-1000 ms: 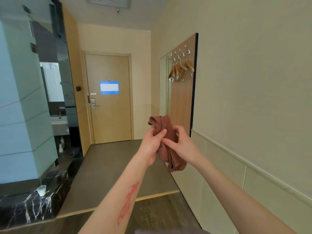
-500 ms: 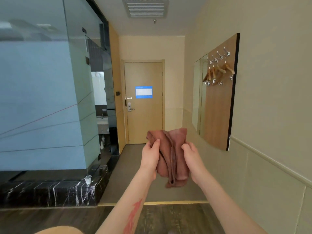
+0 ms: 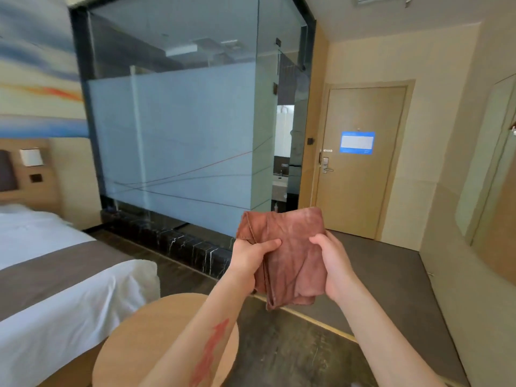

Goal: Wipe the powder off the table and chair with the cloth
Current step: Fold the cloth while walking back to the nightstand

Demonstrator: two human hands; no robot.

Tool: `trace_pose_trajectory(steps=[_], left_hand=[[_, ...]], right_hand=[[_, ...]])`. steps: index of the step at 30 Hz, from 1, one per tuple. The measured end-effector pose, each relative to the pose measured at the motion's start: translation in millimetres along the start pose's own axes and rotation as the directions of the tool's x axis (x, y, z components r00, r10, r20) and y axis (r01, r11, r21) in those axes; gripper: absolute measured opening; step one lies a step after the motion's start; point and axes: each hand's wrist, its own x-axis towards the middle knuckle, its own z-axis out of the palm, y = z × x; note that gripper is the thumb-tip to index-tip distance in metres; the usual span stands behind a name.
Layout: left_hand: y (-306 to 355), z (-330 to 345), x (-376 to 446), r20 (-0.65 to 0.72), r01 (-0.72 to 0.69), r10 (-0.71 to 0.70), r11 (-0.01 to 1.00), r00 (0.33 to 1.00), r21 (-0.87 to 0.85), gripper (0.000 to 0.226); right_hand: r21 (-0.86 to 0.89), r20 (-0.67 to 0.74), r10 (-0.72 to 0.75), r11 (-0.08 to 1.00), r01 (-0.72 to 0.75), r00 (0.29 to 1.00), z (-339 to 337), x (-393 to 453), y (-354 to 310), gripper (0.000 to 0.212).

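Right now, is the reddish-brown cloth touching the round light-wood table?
No, the reddish-brown cloth is held up in the air by the left hand and right hand, above the round light-wood table.

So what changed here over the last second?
The view swung left: the bed and round table came into sight, and the door slid right. The cloth got spread flatter. Left hand and right hand still grip it.

View swings left: bed (image 3: 55, 275) and round table (image 3: 145, 344) enter frame. Cloth (image 3: 287, 255) now spread flatter between left hand (image 3: 248, 261) and right hand (image 3: 335, 263), thumbs on front, fingers behind.
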Motion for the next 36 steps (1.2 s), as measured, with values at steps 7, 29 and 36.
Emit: trace_pose_trajectory(steps=[7,29,36], left_hand=[[29,-118,-33,-0.25,-0.078,0.066,0.996,0.966,-0.037,0.025],[196,-622,-238,-0.691,-0.289,0.237,0.956,0.683,0.042,0.023],[232,-763,-294,-0.83,-0.34,0.232,0.939,0.507,0.055,0.039]], right_hand=[[0.128,0.257,0.079,0.985,-0.115,0.963,114,-26,31,0.023],[0.052,0.795,0.169,0.938,-0.343,0.582,640,-285,127,0.022],[-0.013,0.865,0.192,0.932,-0.361,0.464,784,-368,158,0.02]])
